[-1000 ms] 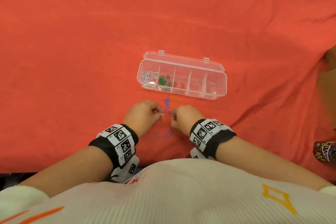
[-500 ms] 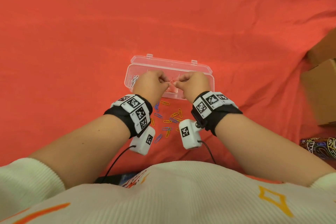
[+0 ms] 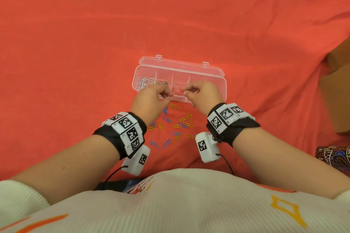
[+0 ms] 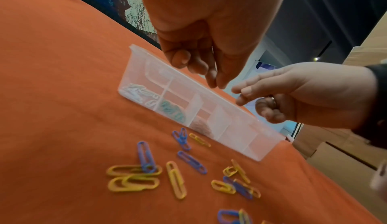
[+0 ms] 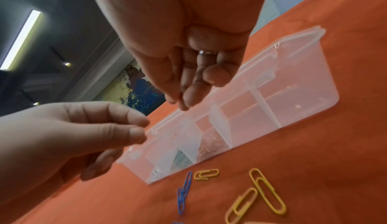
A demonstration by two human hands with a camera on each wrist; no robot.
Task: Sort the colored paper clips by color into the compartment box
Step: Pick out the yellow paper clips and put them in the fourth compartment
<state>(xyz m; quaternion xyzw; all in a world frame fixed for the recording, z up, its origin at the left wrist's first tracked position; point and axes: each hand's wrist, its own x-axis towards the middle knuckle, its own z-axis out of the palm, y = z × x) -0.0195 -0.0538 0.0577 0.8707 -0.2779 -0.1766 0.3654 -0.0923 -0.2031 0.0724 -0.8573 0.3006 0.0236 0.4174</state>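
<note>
A clear compartment box (image 3: 224, 89) lies open on the orange cloth. Its left compartments hold white clips (image 3: 144, 82), green clips (image 3: 163, 83) and red clips (image 3: 178, 91). My left hand (image 3: 169, 95) and right hand (image 3: 186, 91) hover side by side over the red compartment. Each has its thumb against a curled forefinger. In the left wrist view no clip shows between the tips of the left hand (image 4: 215, 83). The right wrist view shows none in the right hand (image 5: 182, 105) either. Several loose yellow and blue clips (image 3: 170, 126) lie on the cloth between my wrists.
A cardboard box (image 3: 337, 91) stands at the right edge, with a dark patterned object (image 3: 333, 154) in front of it. The cloth (image 3: 94, 43) has folds to the right of the compartment box. The box's two right compartments (image 5: 293, 95) look bare.
Both hands rose from the loose clips on the cloth and moved forward over the box. In the last half second their fingertips have drawn slightly apart above the red compartment.
</note>
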